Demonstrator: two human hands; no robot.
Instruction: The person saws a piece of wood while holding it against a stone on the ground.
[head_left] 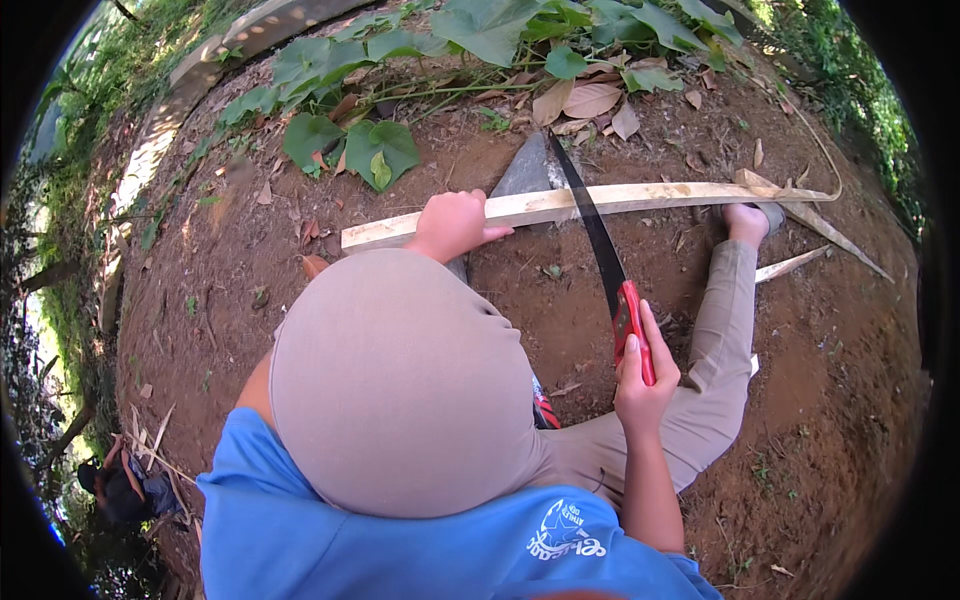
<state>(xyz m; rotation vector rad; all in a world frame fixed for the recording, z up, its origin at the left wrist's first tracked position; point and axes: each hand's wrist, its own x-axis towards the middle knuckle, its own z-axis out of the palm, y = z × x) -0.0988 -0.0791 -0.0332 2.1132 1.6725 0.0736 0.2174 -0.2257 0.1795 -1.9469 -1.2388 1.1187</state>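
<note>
A long pale wooden strip [660, 196] lies across in front of me, over a grey stone [524, 168]. Toward its left end my left hand [452, 226] grips it, thumb stretched along the near side; my raised knee hides most of that arm. Closed around the red handle of a hand saw [600, 245] is my right hand [645, 385]. The saw's dark blade slants away from me and crosses the strip just right of the stone's peak. How deep the teeth sit in the wood, I cannot tell. My right foot [752, 218] is against the strip near its right end.
More split wood pieces [835, 232] lie by the right foot. Broad-leaved vines [400, 150] and dry leaves [590, 100] spread over the brown soil [230, 300] beyond the strip. At the lower left, another person [125, 485] is beside thin sticks [155, 440].
</note>
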